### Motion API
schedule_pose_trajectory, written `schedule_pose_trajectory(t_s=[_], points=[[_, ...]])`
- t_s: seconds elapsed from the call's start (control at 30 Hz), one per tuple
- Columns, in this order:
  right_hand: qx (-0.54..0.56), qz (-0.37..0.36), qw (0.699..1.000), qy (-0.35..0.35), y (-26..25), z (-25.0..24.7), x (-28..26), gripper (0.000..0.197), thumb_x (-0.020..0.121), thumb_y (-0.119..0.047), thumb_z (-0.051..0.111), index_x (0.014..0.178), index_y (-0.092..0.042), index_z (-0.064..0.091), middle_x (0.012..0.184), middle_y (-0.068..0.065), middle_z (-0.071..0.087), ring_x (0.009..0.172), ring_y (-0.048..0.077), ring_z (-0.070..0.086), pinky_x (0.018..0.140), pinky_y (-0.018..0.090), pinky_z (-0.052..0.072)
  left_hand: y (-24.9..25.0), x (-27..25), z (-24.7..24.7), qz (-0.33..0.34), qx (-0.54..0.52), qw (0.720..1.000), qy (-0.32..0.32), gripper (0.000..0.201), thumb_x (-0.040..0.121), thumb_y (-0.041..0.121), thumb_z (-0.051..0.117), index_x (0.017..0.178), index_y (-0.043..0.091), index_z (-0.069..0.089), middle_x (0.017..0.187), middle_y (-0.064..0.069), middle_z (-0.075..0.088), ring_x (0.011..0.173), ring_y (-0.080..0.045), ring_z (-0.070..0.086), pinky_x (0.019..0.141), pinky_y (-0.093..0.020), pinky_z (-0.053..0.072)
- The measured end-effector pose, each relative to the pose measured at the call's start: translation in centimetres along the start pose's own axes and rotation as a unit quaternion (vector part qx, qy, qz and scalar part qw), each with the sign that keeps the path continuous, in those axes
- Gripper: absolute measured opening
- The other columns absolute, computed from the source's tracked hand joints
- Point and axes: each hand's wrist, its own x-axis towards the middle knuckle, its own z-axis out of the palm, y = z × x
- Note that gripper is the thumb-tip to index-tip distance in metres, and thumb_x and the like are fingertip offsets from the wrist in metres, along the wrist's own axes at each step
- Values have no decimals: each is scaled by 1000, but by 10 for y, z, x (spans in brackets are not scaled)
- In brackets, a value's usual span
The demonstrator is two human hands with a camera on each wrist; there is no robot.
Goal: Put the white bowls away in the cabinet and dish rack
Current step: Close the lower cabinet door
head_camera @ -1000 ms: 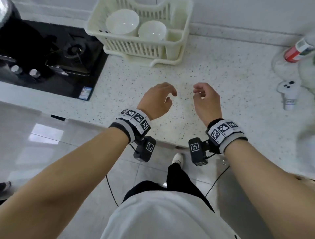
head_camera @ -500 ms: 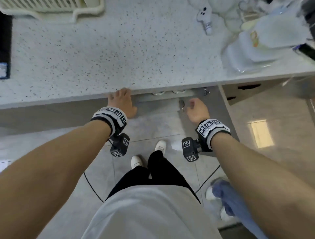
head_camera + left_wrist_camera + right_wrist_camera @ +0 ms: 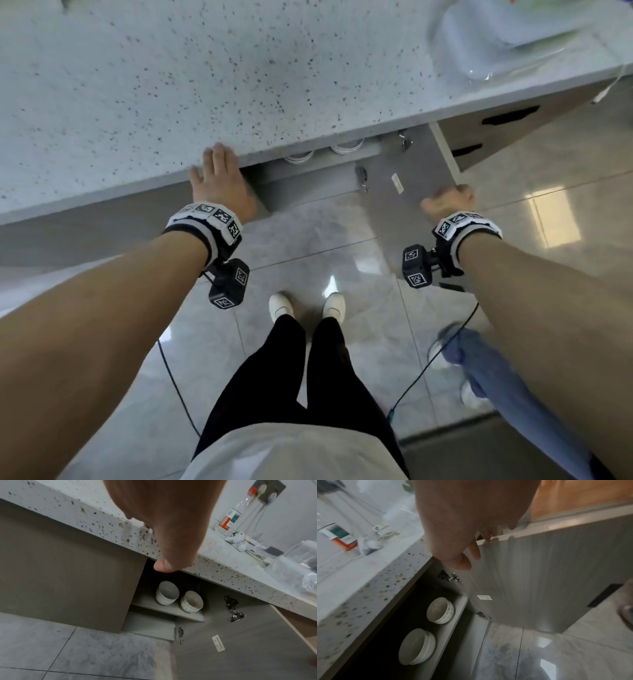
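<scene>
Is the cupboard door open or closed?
Open. The cabinet door is swung out, right hand gripping its edge, and stacked bowls show on the shelf.

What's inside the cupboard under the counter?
On the shelf inside the open cabinet sit two small stacks of white bowls: one plain, one with striped sides. The space further left is hidden behind the closed door.
</scene>
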Motion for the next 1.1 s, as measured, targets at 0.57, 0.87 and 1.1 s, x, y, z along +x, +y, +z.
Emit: schedule_pose_trajectory(t_s=[0.57, 0.87, 1.1], points=[[114, -34, 992, 45, 19, 19, -24, 53, 86, -23, 58, 135, -15, 42, 133, 18, 52, 123, 39, 51, 103, 45, 44, 3, -1, 2, -14, -46, 999, -8, 90, 86, 17, 58, 153, 1, 0, 164, -14, -1, 152, -34, -2, 115, -54, 27], [336, 11, 941, -30, -53, 52, -61, 44, 84, -15, 57, 128, -11, 55, 116, 6, 65, 105, 27, 65, 100, 37, 51, -9, -1, 4, 11, -43, 999, -12, 90, 86, 17, 54, 154, 3, -3, 164, -12, -5, 152, -32, -4, 110, -53, 39], [419, -30, 899, -125, -137, 74, -79, 22, 87, -7, 52, 102, -14, 67, 100, 3, 64, 107, 27, 61, 106, 49, 49, -19, 1, 2, 33, -36, 999, -17, 88, 89, 13, 51, 154, 4, -7, 164, -12, -6, 152, -32, -4, 107, -49, 43]])
